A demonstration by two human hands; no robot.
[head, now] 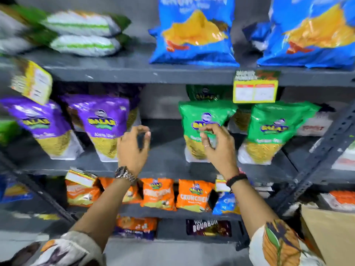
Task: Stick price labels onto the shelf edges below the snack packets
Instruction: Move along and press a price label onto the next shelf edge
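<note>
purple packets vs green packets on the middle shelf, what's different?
Colour: the purple packets have purple tops, the green packets green tops. Position: purple stand left of the hands, green to the right. Occlusion: the right hand covers part of one green packet; the left hand is in front of the gap, barely overlapping the purple. A yellow price label hangs above the green pair. Shared: same yellow logo, yellowish contents showing below.

Open gap mid-shelf, packets on both sides

Bare shelf floor [163, 156] lies between the purple packet [104, 125] and green packet [203, 131]; a hanging price label [255, 89] overhangs the right.
</note>
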